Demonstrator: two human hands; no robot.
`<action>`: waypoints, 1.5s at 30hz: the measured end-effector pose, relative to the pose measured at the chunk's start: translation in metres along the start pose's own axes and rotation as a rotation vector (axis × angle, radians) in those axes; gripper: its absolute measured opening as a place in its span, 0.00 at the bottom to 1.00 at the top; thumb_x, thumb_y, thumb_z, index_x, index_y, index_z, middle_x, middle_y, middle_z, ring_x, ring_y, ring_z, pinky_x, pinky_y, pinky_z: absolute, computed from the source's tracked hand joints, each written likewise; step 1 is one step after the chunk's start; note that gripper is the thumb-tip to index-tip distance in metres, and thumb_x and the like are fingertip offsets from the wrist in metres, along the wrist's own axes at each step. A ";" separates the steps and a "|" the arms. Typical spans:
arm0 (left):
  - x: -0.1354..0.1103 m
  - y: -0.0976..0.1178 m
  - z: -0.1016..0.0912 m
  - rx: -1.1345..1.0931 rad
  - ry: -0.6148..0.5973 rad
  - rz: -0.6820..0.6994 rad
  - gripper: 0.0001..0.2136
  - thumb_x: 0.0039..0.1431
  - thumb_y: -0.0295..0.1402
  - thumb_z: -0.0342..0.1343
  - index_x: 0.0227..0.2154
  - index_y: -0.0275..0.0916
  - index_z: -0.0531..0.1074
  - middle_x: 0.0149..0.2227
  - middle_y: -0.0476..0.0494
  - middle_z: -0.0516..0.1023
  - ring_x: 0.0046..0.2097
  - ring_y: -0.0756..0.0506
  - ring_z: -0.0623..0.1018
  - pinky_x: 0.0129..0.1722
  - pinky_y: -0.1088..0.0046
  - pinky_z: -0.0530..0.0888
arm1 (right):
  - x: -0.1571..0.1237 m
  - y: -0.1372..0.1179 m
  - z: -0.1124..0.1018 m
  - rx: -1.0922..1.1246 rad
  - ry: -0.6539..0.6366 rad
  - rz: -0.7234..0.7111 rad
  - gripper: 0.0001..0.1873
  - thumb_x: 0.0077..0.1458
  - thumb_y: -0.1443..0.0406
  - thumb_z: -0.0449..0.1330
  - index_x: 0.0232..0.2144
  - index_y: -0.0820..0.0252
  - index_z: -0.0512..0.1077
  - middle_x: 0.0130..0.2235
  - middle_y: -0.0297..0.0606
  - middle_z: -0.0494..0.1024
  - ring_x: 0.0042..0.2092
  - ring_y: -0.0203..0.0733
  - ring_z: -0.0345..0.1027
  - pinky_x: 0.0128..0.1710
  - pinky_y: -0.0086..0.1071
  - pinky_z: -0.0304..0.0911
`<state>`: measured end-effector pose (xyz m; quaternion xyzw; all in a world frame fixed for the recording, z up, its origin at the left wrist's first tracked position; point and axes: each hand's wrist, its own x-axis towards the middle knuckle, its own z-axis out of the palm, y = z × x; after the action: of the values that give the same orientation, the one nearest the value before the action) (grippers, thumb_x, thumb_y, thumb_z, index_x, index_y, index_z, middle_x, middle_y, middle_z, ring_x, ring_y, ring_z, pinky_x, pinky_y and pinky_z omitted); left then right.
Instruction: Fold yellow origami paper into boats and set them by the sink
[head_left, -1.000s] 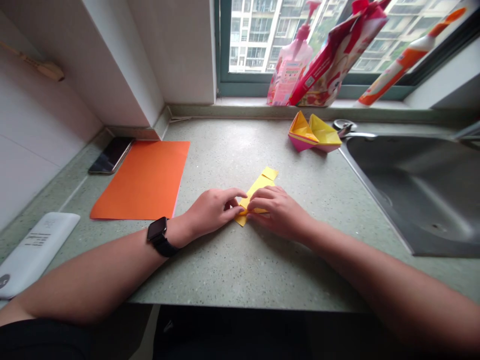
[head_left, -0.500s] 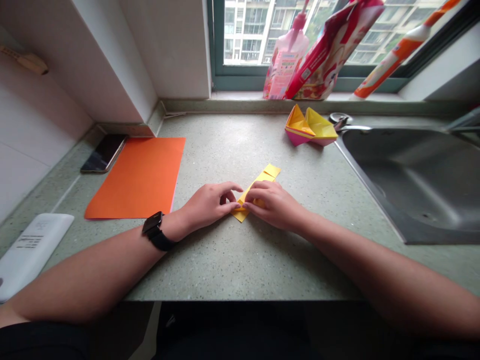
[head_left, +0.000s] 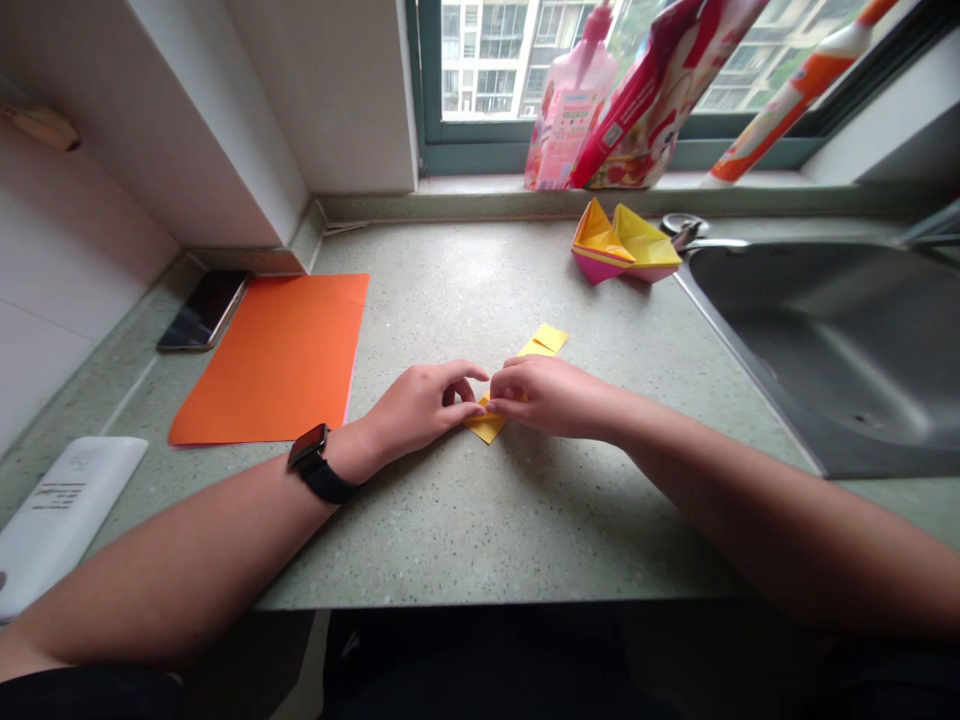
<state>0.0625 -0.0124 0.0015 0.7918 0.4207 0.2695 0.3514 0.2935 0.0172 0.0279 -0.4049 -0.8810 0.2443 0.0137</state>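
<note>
A folded strip of yellow paper [head_left: 546, 340] lies on the speckled green counter [head_left: 480, 520], running diagonally. My left hand [head_left: 424, 405], with a black watch on its wrist, pinches the strip's near end with curled fingers. My right hand [head_left: 547, 395] lies over the strip's middle, fingertips pressed on the paper beside the left fingertips. Most of the strip is hidden under the two hands; only its far end and near corner show.
An orange sheet [head_left: 274, 355] and a dark phone [head_left: 201, 310] lie at the left, a white device [head_left: 60, 515] at the near left. Two folded paper boats [head_left: 624, 245] sit by the steel sink [head_left: 832, 340]. Bottles and a red pouch [head_left: 645, 95] stand on the windowsill.
My right hand has turned and slid slightly left along the yellow strip, fingertips closer to the left hand. The view shifted a little.
</note>
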 end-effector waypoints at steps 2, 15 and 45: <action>0.000 0.000 -0.003 -0.010 -0.015 -0.012 0.11 0.66 0.30 0.66 0.50 0.41 0.81 0.38 0.48 0.87 0.37 0.48 0.83 0.40 0.72 0.77 | 0.000 0.001 0.002 -0.017 0.016 0.001 0.13 0.69 0.61 0.63 0.31 0.56 0.80 0.36 0.40 0.79 0.37 0.42 0.70 0.37 0.36 0.58; 0.004 -0.006 -0.014 -0.079 -0.112 -0.002 0.12 0.64 0.31 0.66 0.50 0.40 0.80 0.38 0.48 0.86 0.37 0.48 0.83 0.41 0.72 0.77 | 0.001 0.001 0.008 -0.040 0.049 0.005 0.13 0.67 0.60 0.64 0.30 0.56 0.80 0.36 0.42 0.80 0.38 0.44 0.72 0.37 0.38 0.58; 0.006 -0.003 -0.013 -0.039 -0.126 -0.010 0.10 0.63 0.33 0.67 0.47 0.40 0.81 0.33 0.50 0.82 0.34 0.49 0.79 0.36 0.73 0.73 | 0.003 0.002 0.009 -0.033 0.049 0.048 0.14 0.65 0.57 0.64 0.30 0.56 0.82 0.37 0.42 0.82 0.37 0.44 0.73 0.36 0.38 0.59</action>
<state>0.0545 -0.0011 0.0080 0.7982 0.3963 0.2252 0.3939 0.2907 0.0166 0.0190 -0.4320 -0.8744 0.2200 0.0230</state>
